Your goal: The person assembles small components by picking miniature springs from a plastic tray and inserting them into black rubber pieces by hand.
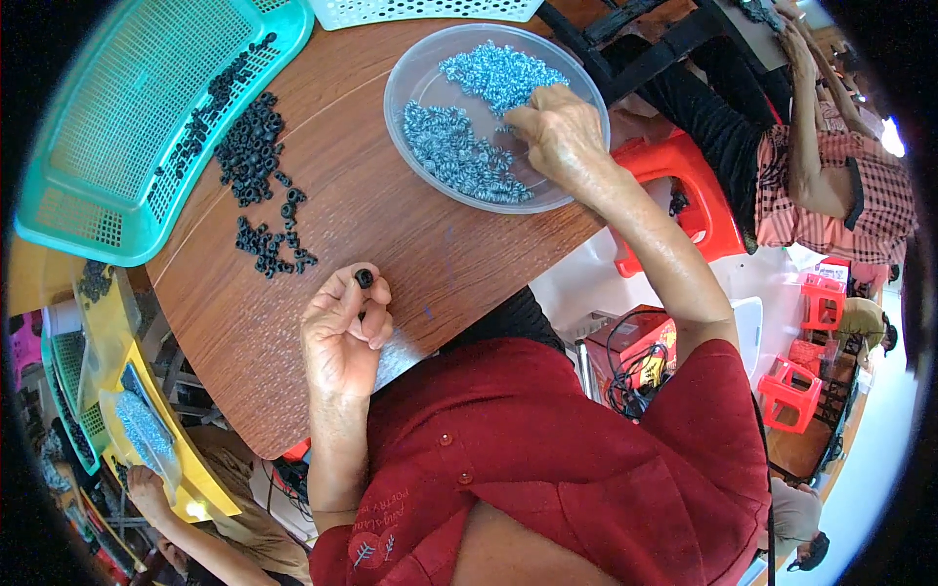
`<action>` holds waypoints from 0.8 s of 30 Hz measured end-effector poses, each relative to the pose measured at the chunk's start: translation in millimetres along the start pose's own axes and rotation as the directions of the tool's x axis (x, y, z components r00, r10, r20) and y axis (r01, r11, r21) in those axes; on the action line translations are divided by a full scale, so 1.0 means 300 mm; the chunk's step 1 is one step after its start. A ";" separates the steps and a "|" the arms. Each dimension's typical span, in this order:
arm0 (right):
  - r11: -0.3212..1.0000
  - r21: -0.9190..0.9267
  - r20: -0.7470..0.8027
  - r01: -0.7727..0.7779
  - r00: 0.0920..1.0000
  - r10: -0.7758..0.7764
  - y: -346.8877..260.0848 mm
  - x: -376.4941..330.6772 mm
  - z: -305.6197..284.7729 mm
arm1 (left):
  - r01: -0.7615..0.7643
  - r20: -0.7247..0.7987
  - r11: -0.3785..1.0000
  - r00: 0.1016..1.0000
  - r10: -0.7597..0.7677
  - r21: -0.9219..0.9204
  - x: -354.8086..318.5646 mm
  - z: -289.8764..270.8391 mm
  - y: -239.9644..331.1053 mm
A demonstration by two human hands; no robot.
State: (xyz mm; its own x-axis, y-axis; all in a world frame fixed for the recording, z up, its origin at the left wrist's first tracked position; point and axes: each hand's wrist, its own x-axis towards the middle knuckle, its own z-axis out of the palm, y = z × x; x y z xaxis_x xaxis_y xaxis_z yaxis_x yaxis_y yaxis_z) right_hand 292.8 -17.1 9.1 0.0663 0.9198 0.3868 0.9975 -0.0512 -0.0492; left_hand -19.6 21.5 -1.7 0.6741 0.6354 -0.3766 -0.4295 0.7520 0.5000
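Note:
My left hand is raised over the near edge of the table, its thumb and fingers closed round a small round black plastic part. Something dark also shows lower between the curled fingers, too small to name. My right hand reaches into a round clear plastic bowl, fingertips pinched together between two heaps of tiny shiny coil springs. Whatever the right fingertips grip is hidden. Left of the bowl, a pile of black ring-shaped parts lies on the wood, with smaller black pieces closer to me.
A turquoise mesh basket with black parts along its side stands at the far left. Part of a white perforated basket shows at the far edge. A red plastic stool stands right of the brown table. Other people sit on both sides.

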 end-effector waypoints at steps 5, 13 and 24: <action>0.998 0.014 0.045 0.057 0.997 -0.058 -0.032 0.010 0.010 | -0.007 0.008 1.000 1.000 0.007 0.011 -0.005 -0.002 0.001; 0.992 0.042 0.036 0.122 0.992 -0.123 -0.037 0.027 0.014 | -0.016 -0.022 0.999 1.000 0.017 0.038 -0.005 0.007 -0.004; 0.547 0.837 0.085 0.021 0.982 -0.167 -0.449 -0.014 -0.142 | -0.178 -0.064 0.960 0.979 0.196 0.215 -0.058 0.059 0.002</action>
State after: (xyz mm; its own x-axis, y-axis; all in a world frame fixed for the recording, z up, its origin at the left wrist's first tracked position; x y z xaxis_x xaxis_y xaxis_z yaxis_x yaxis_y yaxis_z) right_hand 159.2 -30.7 53.4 -0.1035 0.9450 0.3102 0.5261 0.3167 -0.7893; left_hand -21.1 7.9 19.0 0.5371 0.7804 -0.3203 -0.4035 0.5711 0.7148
